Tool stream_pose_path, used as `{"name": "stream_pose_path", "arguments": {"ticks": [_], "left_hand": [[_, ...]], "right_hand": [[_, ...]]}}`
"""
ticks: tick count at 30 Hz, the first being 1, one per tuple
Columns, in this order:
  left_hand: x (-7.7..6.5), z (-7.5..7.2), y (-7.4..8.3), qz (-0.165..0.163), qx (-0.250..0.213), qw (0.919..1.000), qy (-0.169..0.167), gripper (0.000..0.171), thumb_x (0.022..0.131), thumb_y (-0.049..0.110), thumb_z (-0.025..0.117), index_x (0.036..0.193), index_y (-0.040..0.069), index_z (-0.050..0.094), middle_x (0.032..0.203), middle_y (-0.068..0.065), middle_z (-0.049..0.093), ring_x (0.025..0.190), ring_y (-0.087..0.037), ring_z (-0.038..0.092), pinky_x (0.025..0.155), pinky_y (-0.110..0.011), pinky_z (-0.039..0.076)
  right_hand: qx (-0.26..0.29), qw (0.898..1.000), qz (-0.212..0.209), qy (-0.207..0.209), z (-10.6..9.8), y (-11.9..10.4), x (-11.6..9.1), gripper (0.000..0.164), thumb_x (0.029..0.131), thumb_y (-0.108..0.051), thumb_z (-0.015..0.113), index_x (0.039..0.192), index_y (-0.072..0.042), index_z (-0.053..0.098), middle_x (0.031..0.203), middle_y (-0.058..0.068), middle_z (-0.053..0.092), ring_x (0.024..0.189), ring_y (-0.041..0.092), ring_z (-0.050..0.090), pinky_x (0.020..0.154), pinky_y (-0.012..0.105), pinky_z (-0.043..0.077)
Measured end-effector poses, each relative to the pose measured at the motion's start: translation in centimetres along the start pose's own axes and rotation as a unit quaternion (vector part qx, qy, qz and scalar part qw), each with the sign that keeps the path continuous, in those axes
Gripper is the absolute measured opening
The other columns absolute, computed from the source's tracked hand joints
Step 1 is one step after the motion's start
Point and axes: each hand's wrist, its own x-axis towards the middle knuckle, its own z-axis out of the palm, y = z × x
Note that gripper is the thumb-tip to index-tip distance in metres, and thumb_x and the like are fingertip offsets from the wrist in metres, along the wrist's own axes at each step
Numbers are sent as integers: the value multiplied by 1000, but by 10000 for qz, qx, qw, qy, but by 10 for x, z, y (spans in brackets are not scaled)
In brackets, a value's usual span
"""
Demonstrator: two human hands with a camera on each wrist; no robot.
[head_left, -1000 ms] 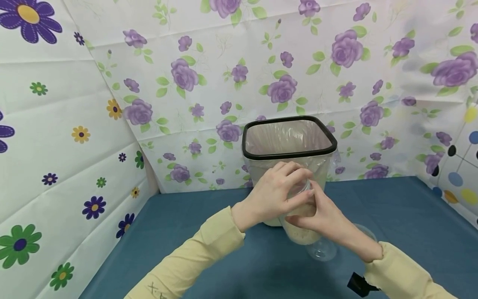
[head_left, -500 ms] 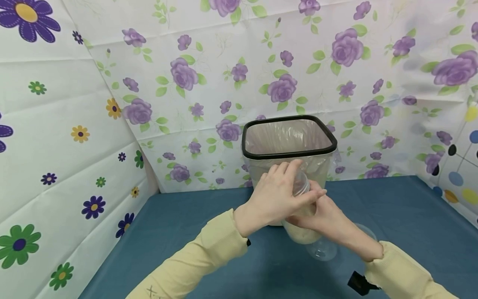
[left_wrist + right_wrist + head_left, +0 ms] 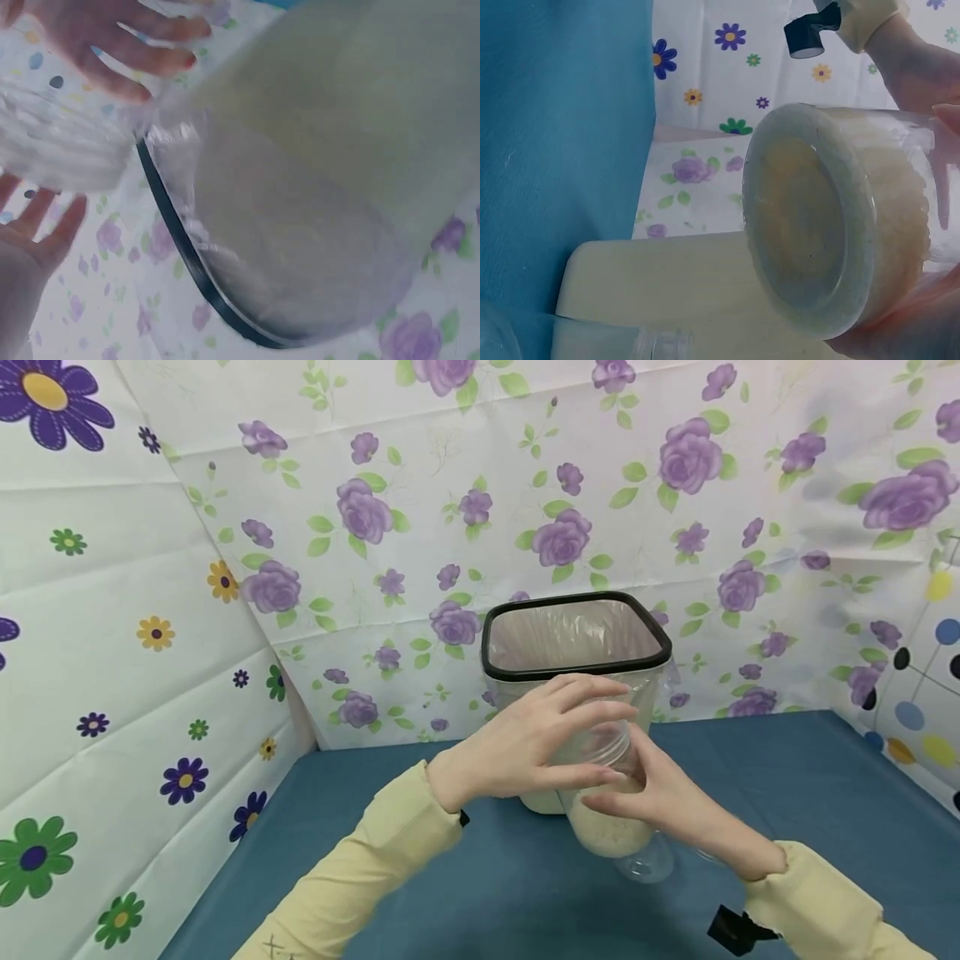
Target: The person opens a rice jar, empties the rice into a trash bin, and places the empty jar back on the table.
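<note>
A clear plastic jar [image 3: 603, 827] with pale contents in its lower part is held tilted above the table. My right hand [image 3: 667, 793] grips its side, thumb on the near face. Around the ridged clear top of the jar, my left hand [image 3: 540, 735] is spread, its fingers loosely extended; whether they touch it is hard to tell. In the right wrist view the jar's round bottom [image 3: 802, 225] faces the camera. The left wrist view shows the jar's clear upper part [image 3: 67, 142], blurred. Below the held jar, a clear container [image 3: 648, 862] stands on the table.
Behind the hands stands a pale bin [image 3: 540, 802] with a black rim [image 3: 577, 673] and a clear liner. A blue cloth [image 3: 375, 877] covers the table. Flower-patterned sheets [image 3: 420, 527] hang at the back and left.
The left hand has loosened at the jar's top and turned, its fingers spreading apart. The right hand keeps hold of the jar, which has shifted slightly.
</note>
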Motion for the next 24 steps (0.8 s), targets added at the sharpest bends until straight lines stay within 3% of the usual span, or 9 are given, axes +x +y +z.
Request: {"name": "stream_pose_path", "arguments": {"ticks": [2,5,6,14,24], "left_hand": [[-1,-2,-1,272,177,9995,21,47,83,29,66,122,6,53,131,-9,39,123,-13,29,100,-29,21],[-2,-3,-4,475,297,9984,31,47,83,31,66,121,6,55,130,-10,39,123,-13,30,100,-29,21],[-2,-2,-6,509,320,9982,9,48,82,31,66,121,6,54,131,-10,39,123,-13,30,100,-29,21],[-3,9,-13,622,393,9968,-323,51,84,30,64,127,6,50,131,-12,40,124,-15,29,100,-28,19],[-5,18,-14,395,205,9987,-257,39,89,27,57,121,5,51,118,-8,45,109,-16,39,94,-24,27]], "right_hand": [[231,9996,-63,-133,-1,1,0,68,83,-9,65,136,-8,23,84,10,60,77,20,59,72,38,46],[495,9982,-208,-268,-1,1,-1,68,84,-5,63,137,-8,21,115,12,53,109,22,49,88,43,38],[525,9979,-232,-288,-1,1,-1,66,84,-5,63,136,-7,23,117,12,51,111,22,48,89,42,37],[790,9946,-477,-477,3,0,-3,54,85,-1,60,129,0,29,117,19,46,107,23,50,82,38,43],[561,9959,-604,-372,6,2,-1,58,83,-2,62,130,-4,29,116,17,44,101,23,52,79,37,44]]}}
